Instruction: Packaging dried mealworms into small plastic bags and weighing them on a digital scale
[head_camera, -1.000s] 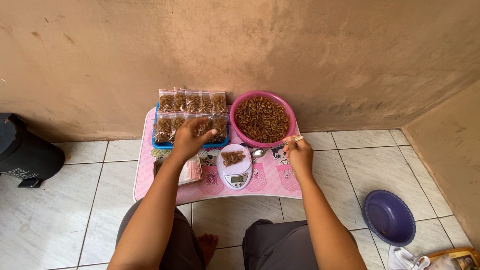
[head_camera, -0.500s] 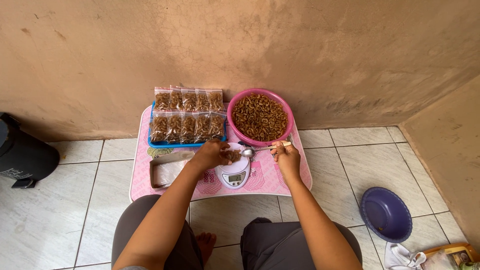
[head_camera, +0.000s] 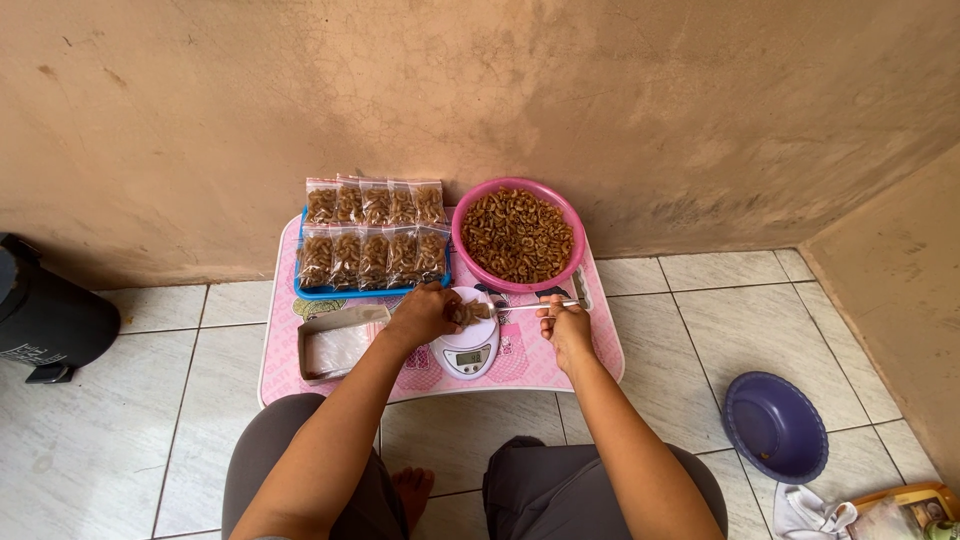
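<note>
Over the scale (head_camera: 468, 345), the left hand (head_camera: 428, 313) has been brought back from the bagged tray (head_camera: 372, 243) and is closed on a snack-filled bag (head_camera: 470, 312); a spoon (head_camera: 530, 305) is pinched by the right hand (head_camera: 566, 328), right of the scale, beneath the bowl (head_camera: 518, 236).

Both bare forearms reach forward from the bent knees, converging a little toward the middle. The left hand (head_camera: 424, 314) lies palm down, fingers curled loosely inward toward the right, pinching something small. The right hand (head_camera: 566, 327) is closed in a pinch grip, knuckles up, wrist straight, just beside the left.
</note>
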